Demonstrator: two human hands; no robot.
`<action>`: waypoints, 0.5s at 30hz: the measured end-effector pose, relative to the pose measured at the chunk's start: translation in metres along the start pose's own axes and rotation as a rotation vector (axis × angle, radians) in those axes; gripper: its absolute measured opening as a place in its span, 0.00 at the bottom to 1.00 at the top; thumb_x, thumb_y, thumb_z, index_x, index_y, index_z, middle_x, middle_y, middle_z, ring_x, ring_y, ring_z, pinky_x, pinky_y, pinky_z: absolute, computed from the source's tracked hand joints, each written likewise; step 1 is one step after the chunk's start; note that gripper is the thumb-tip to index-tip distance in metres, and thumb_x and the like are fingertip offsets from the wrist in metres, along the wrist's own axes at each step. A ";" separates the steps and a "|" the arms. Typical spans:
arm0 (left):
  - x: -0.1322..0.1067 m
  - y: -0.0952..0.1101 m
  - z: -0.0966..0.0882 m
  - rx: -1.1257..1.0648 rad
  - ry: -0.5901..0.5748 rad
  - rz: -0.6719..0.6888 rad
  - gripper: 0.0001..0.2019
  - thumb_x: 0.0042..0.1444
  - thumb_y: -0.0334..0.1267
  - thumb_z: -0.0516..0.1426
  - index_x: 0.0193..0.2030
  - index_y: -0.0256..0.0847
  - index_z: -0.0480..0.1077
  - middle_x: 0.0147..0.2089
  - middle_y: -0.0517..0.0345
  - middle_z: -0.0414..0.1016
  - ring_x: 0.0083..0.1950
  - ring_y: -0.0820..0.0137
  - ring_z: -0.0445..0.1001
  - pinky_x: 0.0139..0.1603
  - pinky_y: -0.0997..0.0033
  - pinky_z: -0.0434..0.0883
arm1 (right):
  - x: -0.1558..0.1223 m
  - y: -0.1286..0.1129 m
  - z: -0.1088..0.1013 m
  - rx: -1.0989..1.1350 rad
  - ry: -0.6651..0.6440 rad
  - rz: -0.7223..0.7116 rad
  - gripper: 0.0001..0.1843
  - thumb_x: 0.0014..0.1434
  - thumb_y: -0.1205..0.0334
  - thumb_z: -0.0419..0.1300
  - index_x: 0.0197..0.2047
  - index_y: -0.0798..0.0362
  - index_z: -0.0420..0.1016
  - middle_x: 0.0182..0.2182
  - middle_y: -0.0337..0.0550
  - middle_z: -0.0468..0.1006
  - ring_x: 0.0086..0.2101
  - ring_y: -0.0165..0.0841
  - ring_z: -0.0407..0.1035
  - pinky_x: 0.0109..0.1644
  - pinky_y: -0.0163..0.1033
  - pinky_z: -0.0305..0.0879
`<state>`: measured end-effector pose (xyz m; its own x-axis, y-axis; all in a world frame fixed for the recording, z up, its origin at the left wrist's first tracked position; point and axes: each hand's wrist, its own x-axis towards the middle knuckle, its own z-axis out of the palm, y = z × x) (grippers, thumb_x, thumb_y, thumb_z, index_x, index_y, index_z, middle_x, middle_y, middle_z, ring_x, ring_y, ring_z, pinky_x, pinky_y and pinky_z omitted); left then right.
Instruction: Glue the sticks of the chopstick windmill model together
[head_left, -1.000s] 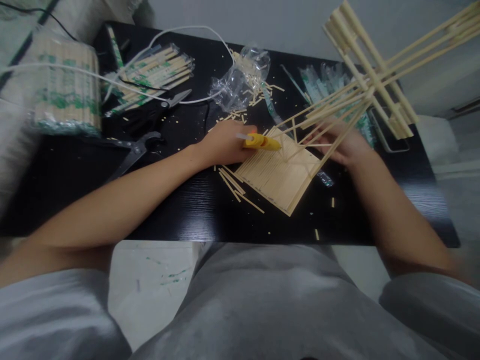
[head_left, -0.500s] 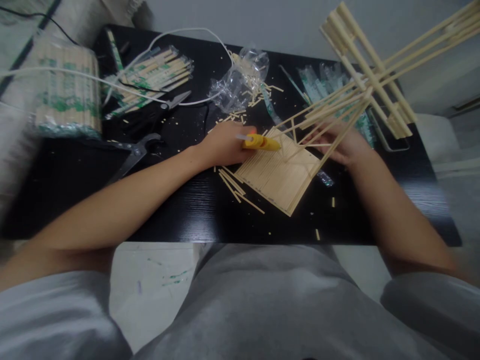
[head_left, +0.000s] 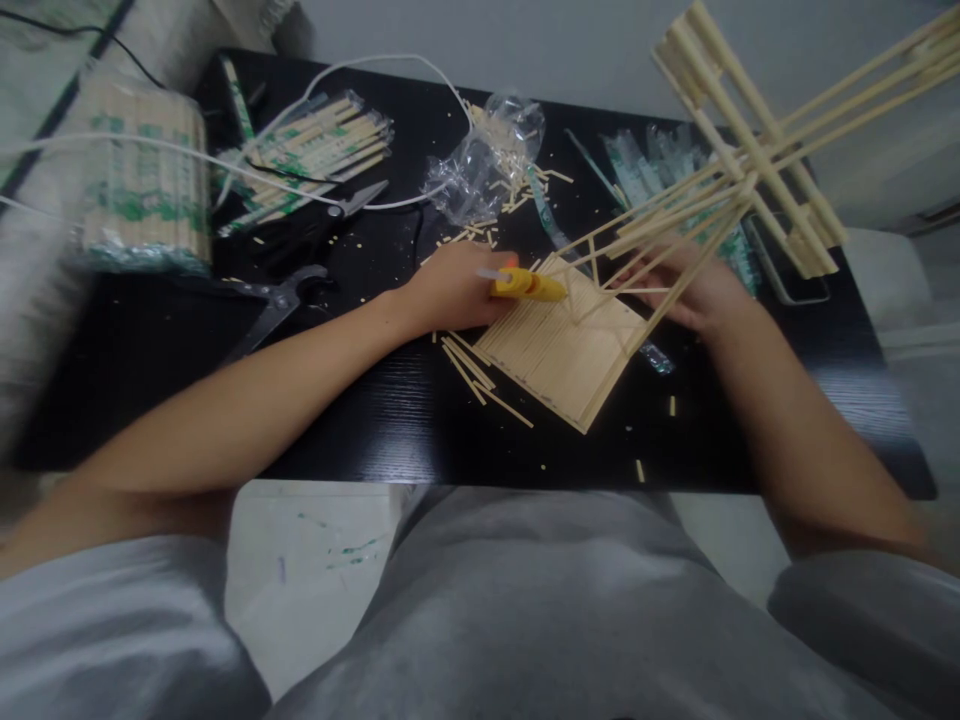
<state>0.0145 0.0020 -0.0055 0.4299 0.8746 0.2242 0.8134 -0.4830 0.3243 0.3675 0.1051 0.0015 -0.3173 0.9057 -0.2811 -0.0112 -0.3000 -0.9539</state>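
My left hand (head_left: pixel 463 287) is closed around a yellow hot glue gun (head_left: pixel 531 285), a pale glue stick poking out of its back end. The gun's front end points at thin sticks on a windmill-like model (head_left: pixel 592 340) built of wooden sticks. Its flat base of sticks laid side by side rests tilted on the table, while the thick crossed blades (head_left: pixel 750 140) stick out to the upper right. Behind the slanting struts, my right hand (head_left: pixel 686 280) holds the model's frame; its fingertips are partly hidden by the sticks.
Loose thin sticks (head_left: pixel 469 370) lie left of the base. Pliers (head_left: pixel 281 305) and scissors-like cutters (head_left: pixel 349 205) lie on the black table (head_left: pixel 360 430). Packs of wrapped chopsticks (head_left: pixel 146 180), crumpled clear plastic (head_left: pixel 469 180), a white cable (head_left: pixel 382 60) and a phone (head_left: pixel 787 265) surround the work.
The whole view has shifted slightly, so everything appears a little further right. Both hands keep their hold, and the glue gun stays at the same place on the model.
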 end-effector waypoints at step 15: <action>-0.002 -0.007 0.000 -0.008 0.016 0.014 0.08 0.68 0.47 0.64 0.47 0.48 0.80 0.40 0.55 0.82 0.44 0.59 0.82 0.48 0.60 0.71 | 0.000 0.000 0.001 0.084 -0.089 0.007 0.11 0.80 0.65 0.77 0.46 0.50 0.80 0.33 0.38 0.84 0.36 0.36 0.85 0.57 0.46 0.92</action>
<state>0.0081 0.0039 -0.0087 0.4350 0.8669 0.2434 0.8039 -0.4956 0.3286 0.3668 0.1047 0.0012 -0.4002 0.8747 -0.2734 -0.0871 -0.3333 -0.9388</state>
